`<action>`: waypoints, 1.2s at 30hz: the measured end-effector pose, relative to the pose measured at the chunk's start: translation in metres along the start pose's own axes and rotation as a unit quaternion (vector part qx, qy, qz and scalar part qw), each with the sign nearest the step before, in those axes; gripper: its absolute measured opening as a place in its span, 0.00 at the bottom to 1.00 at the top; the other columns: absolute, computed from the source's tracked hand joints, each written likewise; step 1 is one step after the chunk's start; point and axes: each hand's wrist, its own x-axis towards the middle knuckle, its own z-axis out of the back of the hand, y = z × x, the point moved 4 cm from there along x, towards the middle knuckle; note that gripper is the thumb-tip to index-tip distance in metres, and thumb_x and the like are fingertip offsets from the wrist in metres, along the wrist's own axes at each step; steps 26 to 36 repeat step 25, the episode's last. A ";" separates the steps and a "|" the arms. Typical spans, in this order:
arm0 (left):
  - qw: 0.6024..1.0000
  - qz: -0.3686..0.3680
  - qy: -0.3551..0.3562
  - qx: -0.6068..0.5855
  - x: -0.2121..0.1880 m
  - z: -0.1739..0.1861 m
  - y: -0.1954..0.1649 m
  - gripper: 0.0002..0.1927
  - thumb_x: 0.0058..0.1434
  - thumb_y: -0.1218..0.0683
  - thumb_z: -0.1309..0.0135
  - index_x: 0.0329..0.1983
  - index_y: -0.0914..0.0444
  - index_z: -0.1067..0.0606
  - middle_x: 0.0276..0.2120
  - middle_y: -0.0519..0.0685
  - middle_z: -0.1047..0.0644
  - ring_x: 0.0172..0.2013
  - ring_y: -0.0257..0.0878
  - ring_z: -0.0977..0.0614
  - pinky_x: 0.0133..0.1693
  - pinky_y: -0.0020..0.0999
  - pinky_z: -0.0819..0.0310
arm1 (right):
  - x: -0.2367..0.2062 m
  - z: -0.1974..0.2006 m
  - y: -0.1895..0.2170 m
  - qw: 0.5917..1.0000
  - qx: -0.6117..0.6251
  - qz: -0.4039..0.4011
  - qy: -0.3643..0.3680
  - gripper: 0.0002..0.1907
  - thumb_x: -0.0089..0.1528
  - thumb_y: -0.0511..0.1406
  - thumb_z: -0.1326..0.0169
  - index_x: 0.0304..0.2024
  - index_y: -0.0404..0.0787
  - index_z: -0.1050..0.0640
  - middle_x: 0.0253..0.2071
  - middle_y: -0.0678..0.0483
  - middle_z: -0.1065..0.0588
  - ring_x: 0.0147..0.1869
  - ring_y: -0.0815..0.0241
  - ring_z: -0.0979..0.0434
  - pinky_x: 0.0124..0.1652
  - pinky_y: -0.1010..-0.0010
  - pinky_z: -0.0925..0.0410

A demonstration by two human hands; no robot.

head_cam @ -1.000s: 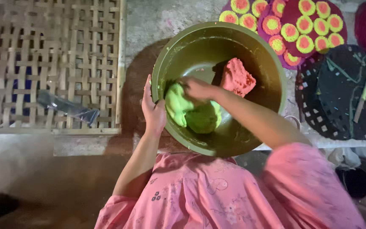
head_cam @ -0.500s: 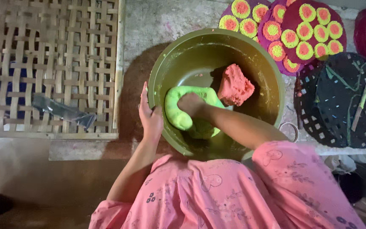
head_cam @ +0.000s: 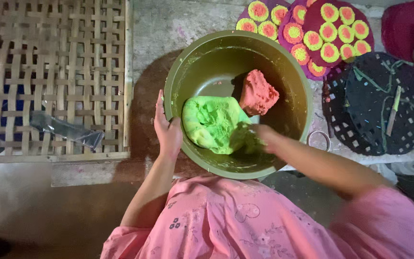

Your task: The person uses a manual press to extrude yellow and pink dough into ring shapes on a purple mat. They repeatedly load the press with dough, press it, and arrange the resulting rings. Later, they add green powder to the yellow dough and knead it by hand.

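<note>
Gripping the bowl [head_cam: 293,72] rim, the left hand [head_cam: 167,132] steadies it while the right hand [head_cam: 259,136] presses into the green dough [head_cam: 212,122].

Left fingers are clenched over the near-left rim; the right hand is blurred against the dough's right edge, so I cannot tell whether it is closed on it. Green dough lies in the bowl's near half, a red lump [head_cam: 257,92] just beside it. Kneading well likely means holding the rim firm and keeping the colours apart. A woven mat [head_cam: 49,57] lies to the left.

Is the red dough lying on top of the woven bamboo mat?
No, the red dough lies inside the green bowl, beside the green dough.
</note>
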 end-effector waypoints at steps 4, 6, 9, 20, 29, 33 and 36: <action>0.998 0.007 -0.003 -0.064 0.001 -0.001 0.000 0.45 0.51 0.77 0.64 0.77 0.68 0.44 0.69 0.54 0.33 0.67 0.40 0.31 0.68 0.33 0.41 | 0.020 -0.050 0.011 0.987 -0.071 0.146 -0.011 0.24 0.62 0.41 0.49 0.58 0.38 0.30 0.47 0.43 0.21 0.49 0.44 0.20 0.49 0.51 0.28; 0.999 -0.015 0.000 -0.049 0.003 -0.006 -0.001 0.45 0.51 0.77 0.64 0.76 0.68 0.43 0.69 0.54 0.33 0.68 0.41 0.31 0.69 0.33 0.40 | -0.022 -0.073 0.019 0.934 -0.257 0.246 -0.016 0.26 0.59 0.41 0.45 0.58 0.39 0.30 0.47 0.42 0.21 0.50 0.42 0.21 0.48 0.51 0.28; 0.998 0.010 -0.007 -0.061 -0.008 0.004 0.005 0.44 0.53 0.76 0.64 0.77 0.68 0.43 0.68 0.54 0.32 0.66 0.41 0.30 0.67 0.34 0.37 | -0.070 -0.141 0.005 0.692 -0.629 0.353 -0.024 0.30 0.54 0.40 0.39 0.58 0.41 0.30 0.47 0.41 0.21 0.51 0.39 0.22 0.48 0.50 0.29; 0.998 0.036 -0.047 0.015 0.003 0.018 0.021 0.43 0.53 0.74 0.61 0.76 0.67 0.42 0.66 0.54 0.30 0.64 0.39 0.28 0.65 0.32 0.37 | 0.044 -0.214 0.054 0.500 -0.833 0.235 0.010 0.15 0.49 0.34 0.38 0.40 0.41 0.16 0.40 0.43 0.20 0.48 0.42 0.18 0.45 0.53 0.25; 1.000 0.006 0.003 0.013 0.004 0.016 0.013 0.45 0.51 0.75 0.63 0.76 0.67 0.44 0.69 0.53 0.34 0.68 0.40 0.32 0.67 0.32 0.41 | 0.023 -0.171 0.044 0.486 -0.841 0.237 0.034 0.25 0.48 0.34 0.35 0.50 0.41 0.20 0.49 0.38 0.22 0.57 0.41 0.22 0.54 0.52 0.29; 1.000 0.006 0.003 0.013 0.004 0.016 0.013 0.45 0.51 0.75 0.63 0.76 0.67 0.44 0.69 0.53 0.34 0.68 0.40 0.32 0.67 0.32 0.41 | 0.023 -0.171 0.044 0.486 -0.841 0.237 0.034 0.25 0.48 0.34 0.35 0.50 0.41 0.20 0.49 0.38 0.22 0.57 0.41 0.22 0.54 0.52 0.29; 1.000 0.006 0.003 0.013 0.004 0.016 0.013 0.45 0.51 0.75 0.63 0.76 0.67 0.44 0.69 0.53 0.34 0.68 0.40 0.32 0.67 0.32 0.41 | 0.023 -0.171 0.044 0.486 -0.841 0.237 0.034 0.25 0.48 0.34 0.35 0.50 0.41 0.20 0.49 0.38 0.22 0.57 0.41 0.22 0.54 0.52 0.29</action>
